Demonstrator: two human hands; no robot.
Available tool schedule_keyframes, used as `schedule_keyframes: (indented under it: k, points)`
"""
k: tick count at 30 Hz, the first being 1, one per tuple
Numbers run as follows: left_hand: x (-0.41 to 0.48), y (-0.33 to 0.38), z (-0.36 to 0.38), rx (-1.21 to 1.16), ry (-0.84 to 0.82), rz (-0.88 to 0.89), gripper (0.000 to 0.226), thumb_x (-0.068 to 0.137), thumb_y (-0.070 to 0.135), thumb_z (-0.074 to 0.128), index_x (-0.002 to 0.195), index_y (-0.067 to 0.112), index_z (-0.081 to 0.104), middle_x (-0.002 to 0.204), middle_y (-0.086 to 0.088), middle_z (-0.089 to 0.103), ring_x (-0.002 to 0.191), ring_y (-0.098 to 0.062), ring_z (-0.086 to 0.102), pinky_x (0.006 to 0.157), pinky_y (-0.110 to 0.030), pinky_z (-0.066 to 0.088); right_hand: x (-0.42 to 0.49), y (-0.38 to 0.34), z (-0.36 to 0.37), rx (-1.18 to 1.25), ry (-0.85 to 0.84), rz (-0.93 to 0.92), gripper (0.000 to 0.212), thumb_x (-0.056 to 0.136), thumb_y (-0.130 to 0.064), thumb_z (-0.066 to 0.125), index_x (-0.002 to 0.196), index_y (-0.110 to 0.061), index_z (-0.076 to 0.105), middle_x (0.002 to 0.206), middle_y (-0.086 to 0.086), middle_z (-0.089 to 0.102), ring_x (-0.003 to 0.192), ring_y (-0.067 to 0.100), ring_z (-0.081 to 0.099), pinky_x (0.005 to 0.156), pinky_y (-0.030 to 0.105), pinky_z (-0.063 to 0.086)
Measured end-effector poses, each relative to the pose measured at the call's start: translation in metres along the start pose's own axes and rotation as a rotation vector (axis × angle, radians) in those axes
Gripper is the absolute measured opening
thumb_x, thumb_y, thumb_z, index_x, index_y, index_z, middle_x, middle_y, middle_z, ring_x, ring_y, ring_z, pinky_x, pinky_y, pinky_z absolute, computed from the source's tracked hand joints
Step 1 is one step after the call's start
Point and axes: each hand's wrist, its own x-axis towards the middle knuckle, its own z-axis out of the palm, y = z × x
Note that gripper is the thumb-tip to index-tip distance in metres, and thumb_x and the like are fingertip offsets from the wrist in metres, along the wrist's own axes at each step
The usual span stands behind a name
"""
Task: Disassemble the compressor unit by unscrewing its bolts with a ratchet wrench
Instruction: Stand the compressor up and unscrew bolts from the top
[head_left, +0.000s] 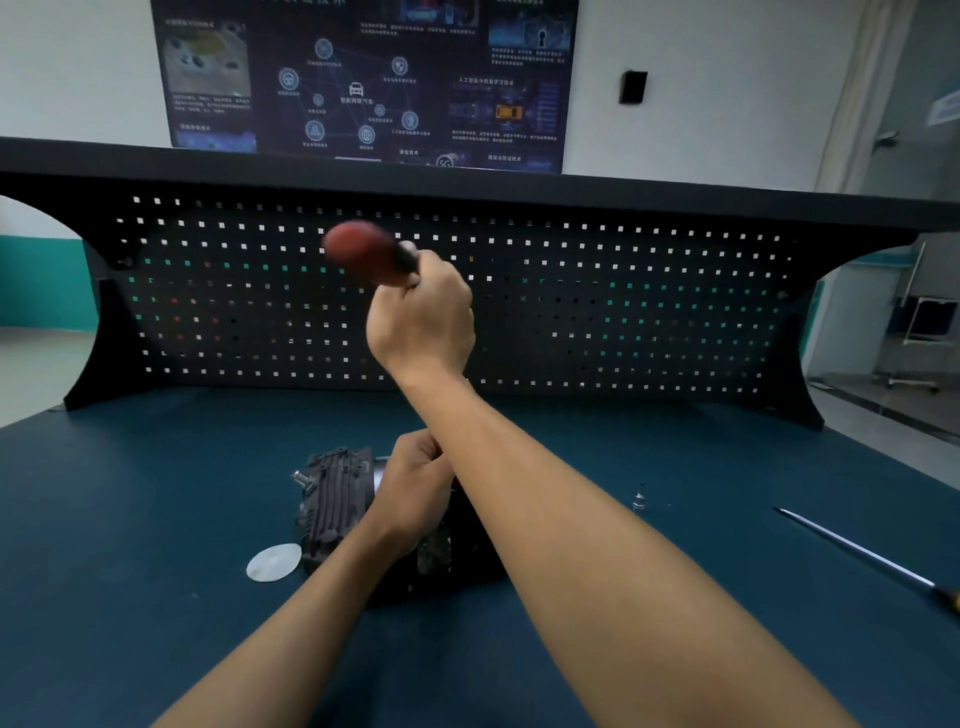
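Observation:
The dark ribbed compressor unit (335, 506) lies on the blue-green bench, partly hidden behind my arms. My left hand (413, 491) sits on top of it with its fingers curled round something I cannot make out, perhaps the wrench's head or the unit's top. My right hand (421, 322) is raised well above the unit in front of the pegboard. It grips the ratchet wrench handle (363, 252), whose red, blurred end sticks out to the upper left. The wrench's shaft and the bolts are hidden.
A round pale disc (274, 562) lies left of the unit. A small metal socket or bolt (640, 500) stands to the right. A long screwdriver (862, 556) lies at the right edge. A black pegboard (623, 291) walls the back of the bench.

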Motion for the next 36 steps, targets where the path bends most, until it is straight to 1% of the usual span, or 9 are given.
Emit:
schedule_keyframes:
  k: [3, 6, 9, 14, 19, 25, 30, 33, 36]
  points:
    - [0.0, 0.001, 0.003, -0.015, -0.01, -0.04, 0.043, 0.1, 0.001, 0.051, 0.064, 0.017, 0.068, 0.059, 0.0, 0.061, 0.051, -0.008, 0.052, 0.052, -0.02, 0.043, 0.012, 0.005, -0.009, 0.155, 0.059, 0.14, 0.033, 0.092, -0.031, 0.042, 0.067, -0.016, 0.058, 0.069, 0.0, 0.064, 0.064, 0.018, 0.062, 0.057, 0.028, 0.044]
    - [0.002, 0.001, 0.004, -0.022, 0.004, -0.085, 0.032, 0.102, 0.015, 0.052, 0.089, -0.011, 0.065, 0.07, -0.013, 0.065, 0.061, -0.021, 0.058, 0.058, -0.027, 0.049, 0.026, 0.011, -0.02, 0.441, 0.099, 0.28, 0.044, 0.099, -0.03, 0.044, 0.067, -0.009, 0.066, 0.058, -0.001, 0.06, 0.053, 0.015, 0.059, 0.053, 0.031, 0.053]
    - [0.001, 0.002, 0.004, -0.029, -0.013, -0.1, 0.036, 0.1, 0.023, 0.053, 0.093, -0.011, 0.063, 0.074, -0.016, 0.065, 0.064, -0.024, 0.058, 0.061, -0.029, 0.05, 0.031, 0.015, -0.032, 0.711, -0.058, 0.383, 0.049, 0.105, -0.036, 0.04, 0.077, -0.008, 0.068, 0.068, 0.003, 0.063, 0.045, 0.019, 0.055, 0.041, 0.024, 0.042]
    - [-0.002, 0.005, 0.002, -0.037, -0.069, -0.122, 0.038, 0.093, 0.04, 0.05, 0.086, 0.005, 0.064, 0.075, -0.012, 0.064, 0.066, -0.019, 0.058, 0.06, -0.023, 0.048, 0.033, 0.023, -0.048, 0.94, -0.396, 0.439, 0.063, 0.106, -0.054, 0.025, 0.094, -0.01, 0.069, 0.072, -0.001, 0.065, 0.051, 0.016, 0.056, 0.047, 0.023, 0.039]
    - [-0.001, 0.005, 0.001, -0.074, -0.078, -0.182, 0.052, 0.096, 0.051, 0.041, 0.09, 0.006, 0.066, 0.074, -0.01, 0.065, 0.066, -0.019, 0.059, 0.059, -0.025, 0.049, 0.037, 0.032, -0.057, 1.141, -0.554, 0.478, 0.065, 0.106, -0.056, 0.019, 0.101, -0.012, 0.066, 0.075, -0.001, 0.062, 0.047, 0.011, 0.048, 0.047, 0.021, 0.036]
    - [0.001, 0.005, 0.002, -0.073, -0.048, -0.195, 0.051, 0.094, 0.05, 0.044, 0.084, 0.005, 0.067, 0.071, -0.012, 0.065, 0.061, -0.018, 0.059, 0.057, -0.023, 0.049, 0.045, 0.043, -0.056, 1.274, -0.68, 0.504, 0.064, 0.106, -0.056, 0.017, 0.104, -0.015, 0.067, 0.075, -0.003, 0.057, 0.043, 0.007, 0.035, 0.047, 0.021, 0.028]
    - [0.0, 0.006, 0.003, -0.075, -0.049, -0.204, 0.047, 0.093, 0.045, 0.048, 0.087, 0.002, 0.067, 0.072, -0.013, 0.066, 0.062, -0.018, 0.06, 0.058, -0.024, 0.051, 0.05, 0.052, -0.058, 1.436, -0.771, 0.554, 0.061, 0.106, -0.053, 0.02, 0.103, -0.014, 0.066, 0.073, -0.005, 0.056, 0.039, 0.006, 0.036, 0.04, 0.019, 0.03]
    - [0.001, 0.007, 0.004, -0.074, -0.041, -0.197, 0.044, 0.092, 0.042, 0.05, 0.089, 0.001, 0.066, 0.072, -0.013, 0.067, 0.063, -0.019, 0.06, 0.06, -0.024, 0.051, 0.049, 0.053, -0.056, 1.392, -0.725, 0.574, 0.054, 0.107, -0.047, 0.023, 0.101, -0.014, 0.065, 0.075, -0.005, 0.057, 0.04, 0.006, 0.038, 0.041, 0.018, 0.03]
    - [0.001, 0.007, 0.004, -0.046, -0.005, -0.175, 0.044, 0.092, 0.039, 0.052, 0.089, -0.002, 0.067, 0.073, -0.014, 0.068, 0.064, -0.022, 0.061, 0.061, -0.026, 0.052, 0.047, 0.051, -0.051, 1.231, -0.564, 0.572, 0.049, 0.107, -0.044, 0.028, 0.098, -0.015, 0.066, 0.079, -0.004, 0.065, 0.044, 0.007, 0.043, 0.045, 0.018, 0.033]
